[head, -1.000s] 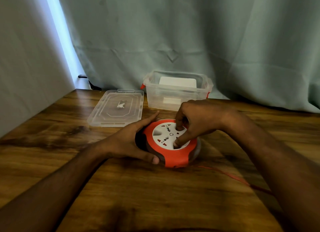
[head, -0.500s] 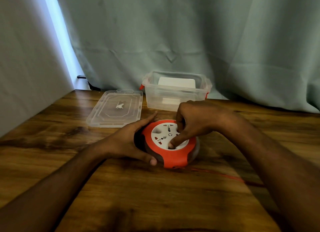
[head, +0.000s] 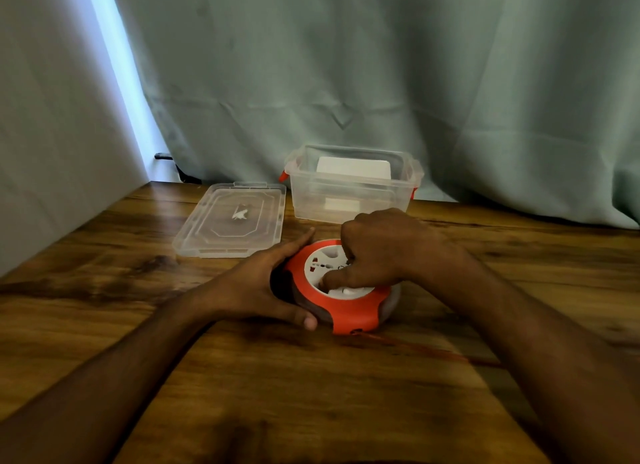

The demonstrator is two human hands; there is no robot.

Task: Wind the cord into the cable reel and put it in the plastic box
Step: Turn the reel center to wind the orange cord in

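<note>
A round orange cable reel (head: 349,313) with a white socket face lies flat on the wooden table (head: 277,394). My left hand (head: 263,283) cups its left side, thumb at the front edge and fingers along the back. My right hand (head: 377,249) sits on top with curled fingers, the index finger pressing into the white face. A thin red cord (head: 433,353) runs out of the reel's front toward the right and passes under my right forearm. The clear plastic box (head: 349,200) stands open behind the reel.
The box's clear lid (head: 235,221) lies flat to the left of the box. A white block rests inside the box. A green curtain hangs behind the table, and a pale wall borders the left.
My right index finger has swept round the white face toward the left front, turning it. The visible length of red cord on the table has shifted and shortened.
</note>
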